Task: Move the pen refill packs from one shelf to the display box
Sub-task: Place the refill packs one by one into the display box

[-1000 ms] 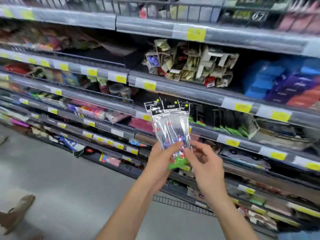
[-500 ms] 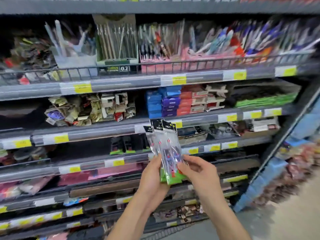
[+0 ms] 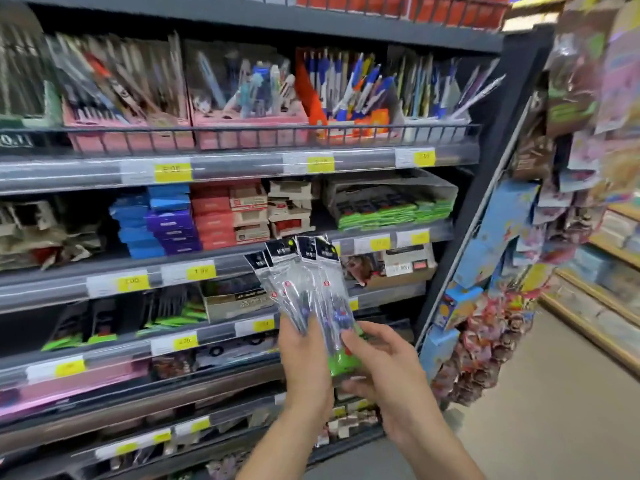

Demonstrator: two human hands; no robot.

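Facing a dark retail shelf unit [image 3: 242, 168], we saw several tiers of stationery behind yellow price labels [image 3: 172, 172]. On the upper tier, behind a wire rail, stood pink display boxes [image 3: 131, 133] filled with upright pens and pencils, and beside them an orange box [image 3: 349, 123] holding blue-and-white pens. The tier below carried stacks of small blue, purple and red cartons [image 3: 173, 223], and to their right a dark tray [image 3: 388, 199] with flat green-edged packs lying in it. Lower down, an open cardboard box [image 3: 235, 299] sat on a shelf; its contents were too blurred for us to tell. At the far right, a hanging rack [image 3: 491, 327] was crowded with colourful packets.

In front of the middle tiers we held the pen refill packs [image 3: 301, 282], a fanned bunch of clear sleeves with black header cards, upright, away from any shelf and box. Our left hand [image 3: 304, 362] was curled around the lower part of the bunch, thumb across its front, gripping it. Our right hand [image 3: 384, 368] was partly closed, its fingers bent against the green bottom edge of the packs, pinching them from the right side. Both forearms rose from the lower edge of the view.
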